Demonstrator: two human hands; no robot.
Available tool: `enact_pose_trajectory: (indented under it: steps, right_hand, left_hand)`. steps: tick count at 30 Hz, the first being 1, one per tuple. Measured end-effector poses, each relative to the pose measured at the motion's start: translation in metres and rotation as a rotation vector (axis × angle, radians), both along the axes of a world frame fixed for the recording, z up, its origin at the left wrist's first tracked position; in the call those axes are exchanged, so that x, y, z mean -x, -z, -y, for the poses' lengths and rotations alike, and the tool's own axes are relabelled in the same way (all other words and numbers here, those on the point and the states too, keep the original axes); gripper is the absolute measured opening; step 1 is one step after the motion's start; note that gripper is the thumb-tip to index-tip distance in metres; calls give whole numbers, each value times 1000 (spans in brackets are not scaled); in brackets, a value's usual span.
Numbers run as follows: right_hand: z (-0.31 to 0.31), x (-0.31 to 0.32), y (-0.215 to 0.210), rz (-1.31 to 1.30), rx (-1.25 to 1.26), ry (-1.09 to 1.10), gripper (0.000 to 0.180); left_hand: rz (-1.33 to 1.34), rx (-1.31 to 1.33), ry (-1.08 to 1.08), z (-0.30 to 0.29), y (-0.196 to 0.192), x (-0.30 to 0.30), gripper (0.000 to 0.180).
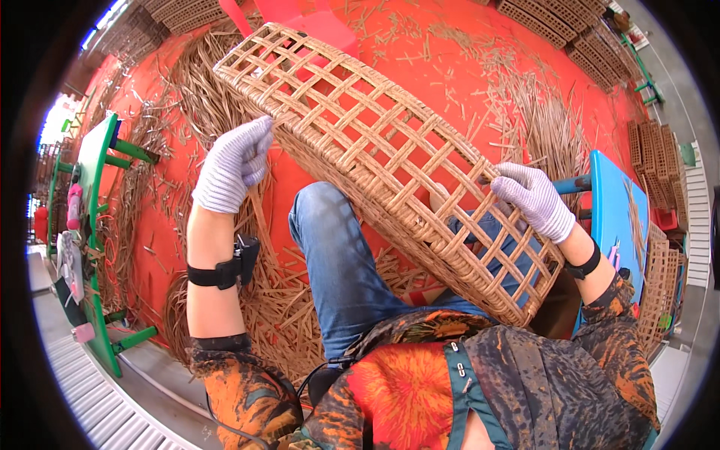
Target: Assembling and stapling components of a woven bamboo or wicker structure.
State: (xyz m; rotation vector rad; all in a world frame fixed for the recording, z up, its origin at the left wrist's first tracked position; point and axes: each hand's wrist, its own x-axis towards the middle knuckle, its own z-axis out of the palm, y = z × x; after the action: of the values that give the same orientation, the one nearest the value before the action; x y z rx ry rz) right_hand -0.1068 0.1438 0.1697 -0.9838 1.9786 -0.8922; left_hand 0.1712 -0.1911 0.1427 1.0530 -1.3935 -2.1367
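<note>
A long woven basket [352,112] of tan flat strands, with an open lattice face and a braided edge, lies tilted across my lap from far left to near right. My right hand [534,201], in a pale striped glove, grips the lattice along its right side, thumb toward the weave. Just off the basket's left side, my left hand [236,163], gloved alike, is closed with thumb and fingers pinched together. What those fingers hold, if anything, is too small to make out. My bent knee in blue jeans [330,240] shows beneath the basket.
Loose strands [206,82] lie heaped on the red floor [420,45], with more at the right. A red plastic chair [322,26] stands beyond the basket. A green-framed table [96,195] is at left, a blue table [619,217] at right. Stacked woven pieces [656,169] line the far right.
</note>
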Motion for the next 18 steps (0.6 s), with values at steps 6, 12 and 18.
enact_pose_trajectory:
  steps: [6,12,18]
  right_hand:
    - [5,-5,-14,136,-140,40,36]
    - [1,-2,2,74,24,0,36]
    - [6,-7,-13,100,-55,6,39]
  left_hand:
    - [-63,68,-53,-7,39,-1,26]
    - [-52,110,-62,-11,40,4,24]
    - [-89,87,-107,-12,46,4,26]
